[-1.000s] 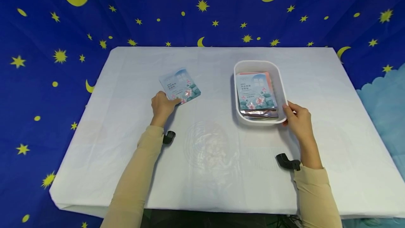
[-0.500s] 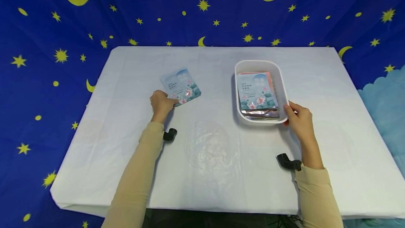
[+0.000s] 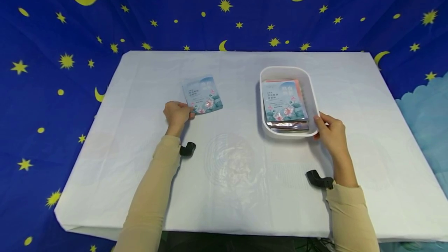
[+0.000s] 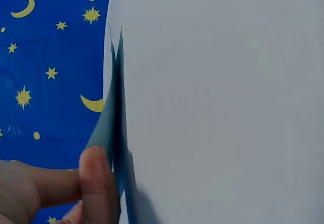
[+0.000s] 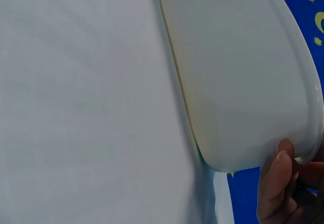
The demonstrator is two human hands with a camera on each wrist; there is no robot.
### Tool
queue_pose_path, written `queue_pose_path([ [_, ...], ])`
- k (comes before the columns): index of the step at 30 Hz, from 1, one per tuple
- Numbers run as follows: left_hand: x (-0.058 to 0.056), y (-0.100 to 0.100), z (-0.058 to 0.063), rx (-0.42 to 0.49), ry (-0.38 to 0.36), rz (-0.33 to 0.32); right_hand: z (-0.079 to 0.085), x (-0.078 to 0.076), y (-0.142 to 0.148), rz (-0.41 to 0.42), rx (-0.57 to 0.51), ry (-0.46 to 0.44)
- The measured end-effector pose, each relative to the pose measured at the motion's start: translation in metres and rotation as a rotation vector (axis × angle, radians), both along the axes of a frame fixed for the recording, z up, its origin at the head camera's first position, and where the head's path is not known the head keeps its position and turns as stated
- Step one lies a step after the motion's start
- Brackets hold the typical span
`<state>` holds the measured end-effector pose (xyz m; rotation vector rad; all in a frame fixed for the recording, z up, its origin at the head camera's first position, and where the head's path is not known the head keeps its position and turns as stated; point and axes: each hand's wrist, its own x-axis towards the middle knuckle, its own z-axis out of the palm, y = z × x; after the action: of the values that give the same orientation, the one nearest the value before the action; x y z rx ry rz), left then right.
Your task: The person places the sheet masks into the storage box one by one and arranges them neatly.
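Note:
A pale blue sachet point(image 3: 203, 94) with pink lotus flowers and green leaves lies on the left half of the table. My left hand point(image 3: 177, 116) pinches its near left corner. From the left wrist, two thin blue-green layers point(image 4: 119, 102) show edge-on, parting toward the far end, with the fingers point(image 4: 96, 178) at the upper one. Over on the right stands a white plastic bin point(image 3: 313, 100) with rounded corners. My right hand point(image 3: 330, 131) grips its near right corner, thumb at the rim and fingers below it on the outside. Inside lies a matching flowered sachet point(image 3: 284, 102), on top of others.
Beneath the top sachet in the bin, a coral-pink edge point(image 3: 298, 88) and silvery packet edges point(image 3: 287, 125) stick out. White sheeting point(image 3: 231, 189) covers the table. A dark blue curtain point(image 3: 175, 7) with yellow moons and stars hangs behind and to the left.
The sachet on the table has turned slightly, now standing straighter to the table, and its far end has shifted right. My left hand has moved a little left. The bin and right hand stay put.

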<state>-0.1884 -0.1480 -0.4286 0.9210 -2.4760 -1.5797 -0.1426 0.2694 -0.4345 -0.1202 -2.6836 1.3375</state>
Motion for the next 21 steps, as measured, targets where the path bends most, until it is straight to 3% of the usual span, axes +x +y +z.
queue_pose_path([
  [8,-0.003,0.005,-0.001,0.086,0.16,0.029,0.001,0.0,0.0,-0.008,-0.001,-0.01],
  [15,-0.001,0.011,0.007,0.057,0.204,0.003,0.0,-0.002,0.0,-0.028,0.011,-0.009],
  [21,-0.004,0.018,0.014,0.111,0.261,-0.009,0.0,-0.001,0.001,-0.028,0.018,-0.014],
])
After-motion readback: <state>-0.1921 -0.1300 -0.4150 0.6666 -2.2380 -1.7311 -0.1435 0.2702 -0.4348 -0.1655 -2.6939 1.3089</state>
